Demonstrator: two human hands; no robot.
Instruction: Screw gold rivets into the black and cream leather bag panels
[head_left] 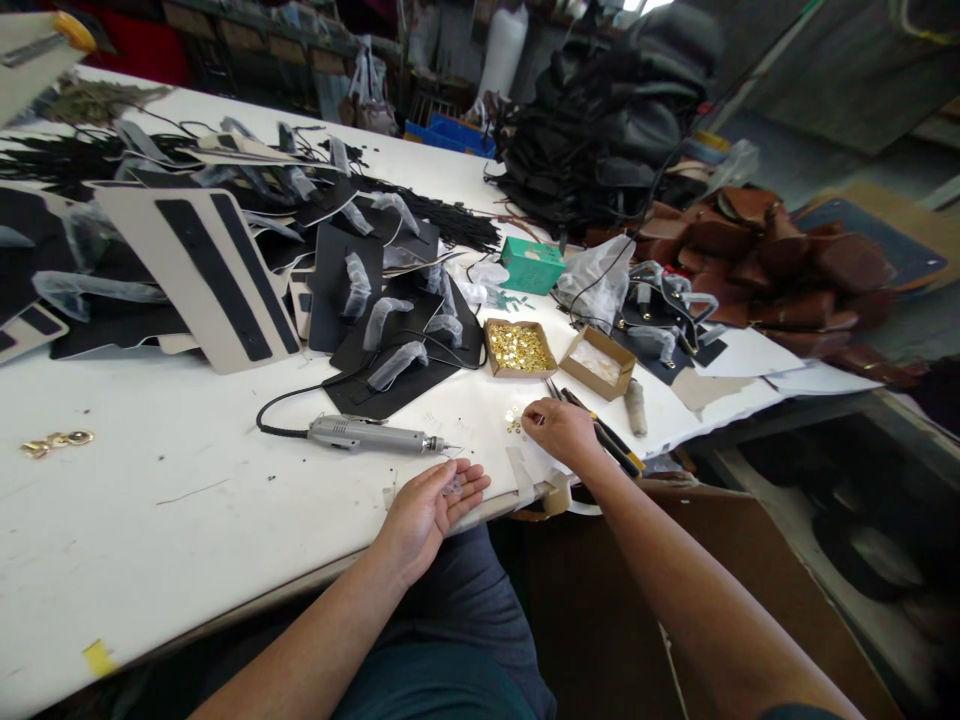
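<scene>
Two bare hands work in my head view, and from the left the first thing near them is a grey electric screwdriver (pixel 367 436), lying on the white table (pixel 285 540) with its bit end just beside the left fingertips. It looks the heaviest piece here, rigid, best taken round its barrel. Next come the clear discs (pixel 453 486) in the left hand (pixel 420 515): I judge them light, stiff and slippery, easy to spill if that palm tips, and best pinched by the rim, one at a time. They lie loose at the base of the left fingers, which are released and slightly cupped, palm up. Further right are small gold pieces (pixel 514 426), hard and light by their look, flat enough to skid, so I'd take them by the edge; they sit on the table just beside the right fingertips. The right hand (pixel 566 430) is palm down with its fingers bent inward; I cannot tell whether they grip anything. Beyond those fingers stands a cardboard tray (pixel 521 373) of more gold bits, with a second box (pixel 596 385) to its right, and yellow-and-black pliers handles (pixel 619 445) lie beside the right wrist.
</scene>
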